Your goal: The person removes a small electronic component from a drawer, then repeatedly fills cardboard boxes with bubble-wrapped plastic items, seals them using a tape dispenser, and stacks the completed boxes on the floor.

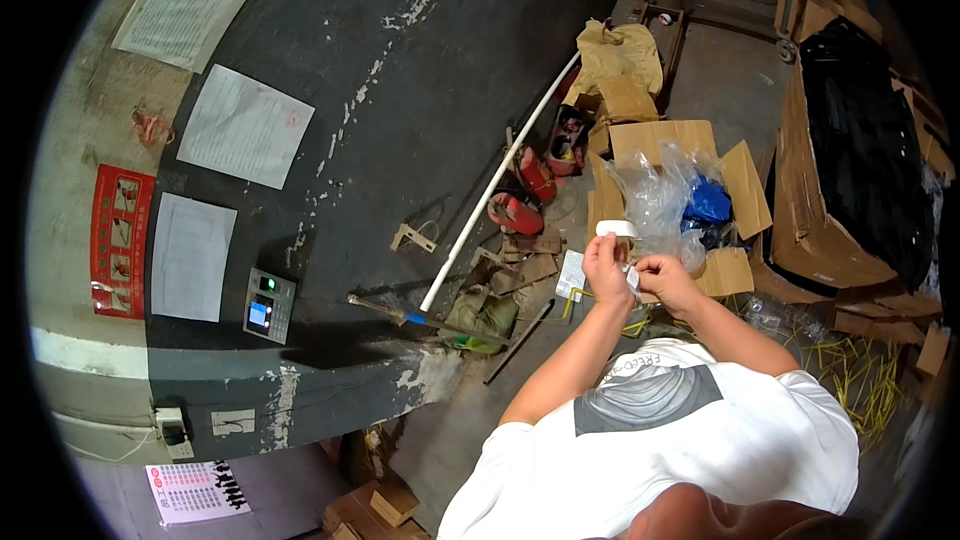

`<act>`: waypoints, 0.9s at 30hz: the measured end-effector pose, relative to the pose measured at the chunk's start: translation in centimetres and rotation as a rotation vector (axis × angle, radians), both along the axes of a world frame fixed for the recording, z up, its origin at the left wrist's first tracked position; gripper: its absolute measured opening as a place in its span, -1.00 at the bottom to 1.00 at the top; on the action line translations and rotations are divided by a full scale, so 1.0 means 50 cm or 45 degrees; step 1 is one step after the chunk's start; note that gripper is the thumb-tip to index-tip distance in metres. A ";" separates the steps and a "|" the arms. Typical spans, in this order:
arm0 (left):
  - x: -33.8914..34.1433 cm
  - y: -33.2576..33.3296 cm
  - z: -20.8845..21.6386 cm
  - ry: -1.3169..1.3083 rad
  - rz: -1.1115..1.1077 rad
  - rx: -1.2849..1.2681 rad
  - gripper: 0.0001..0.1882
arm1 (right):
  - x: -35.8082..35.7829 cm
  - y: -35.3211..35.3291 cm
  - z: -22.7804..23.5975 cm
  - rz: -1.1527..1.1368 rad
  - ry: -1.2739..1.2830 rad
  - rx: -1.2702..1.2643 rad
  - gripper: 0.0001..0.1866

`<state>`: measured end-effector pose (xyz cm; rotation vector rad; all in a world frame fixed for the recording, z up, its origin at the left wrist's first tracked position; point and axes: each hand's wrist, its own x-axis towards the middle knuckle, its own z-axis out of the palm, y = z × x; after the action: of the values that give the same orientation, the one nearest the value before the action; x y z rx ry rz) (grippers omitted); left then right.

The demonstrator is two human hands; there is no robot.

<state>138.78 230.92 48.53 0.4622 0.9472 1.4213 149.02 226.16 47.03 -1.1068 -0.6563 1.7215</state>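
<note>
Looking down from the head camera, I see both hands working just at the near side of the open cardboard box [742,190], which I take as the landmark for all places. The left hand [603,268] has its grip clamped on a white rounded object [616,228], and this object is at the near left edge of the box, above the fingertips. The right hand [668,280] is close beside the left one, its grip pinched together on a small white piece [633,281] between the two hands; whether the left fingers also touch this piece, I cannot tell. Inside the box lie clear plastic bags [645,195], and at their right a blue bag [708,200]. Behind the box there is a yellowish sack [618,60]. To the left of the box I find two red cylinders [516,212], and farther left a long white pole [497,180] leans in a slant. A white sheet [571,275] lies on the floor to the near left of the box, and a greenish cloth [483,318] lies farther in that direction. On the right of the box stands a large carton [800,180] with black plastic [860,140] on it, while yellow straps [865,380] are spread to the near right. Well apart, left of the box, a grey keypad device [269,306] is fixed to the dark wall [400,140].
</note>
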 end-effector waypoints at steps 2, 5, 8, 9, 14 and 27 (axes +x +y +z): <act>0.020 0.030 -0.028 0.192 0.064 0.105 -0.86 | 0.031 0.030 -0.036 -0.032 -0.061 -0.056 -0.91; 0.026 0.063 -0.020 0.117 0.060 0.037 -0.89 | 0.126 0.097 -0.134 0.008 -0.458 -0.055 -0.85; -0.006 0.066 -0.017 0.031 -0.016 -0.002 -0.91 | 0.276 0.189 -0.302 -0.072 -1.338 0.104 -0.75; -0.040 0.051 -0.018 0.063 -0.036 -0.030 -0.90 | 0.285 0.206 -0.307 -0.026 -1.605 0.018 -0.70; -0.130 -0.044 0.031 0.202 0.030 -0.081 -0.89 | 0.213 0.244 -0.195 -0.002 -1.339 0.437 -0.70; -0.279 -0.288 0.227 1.016 0.359 0.017 -0.84 | -0.184 0.049 0.289 1.379 -0.035 0.511 -0.77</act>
<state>124.85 216.51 59.85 0.9739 1.6903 1.5104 139.83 228.59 61.50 -0.4696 -1.7426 2.2700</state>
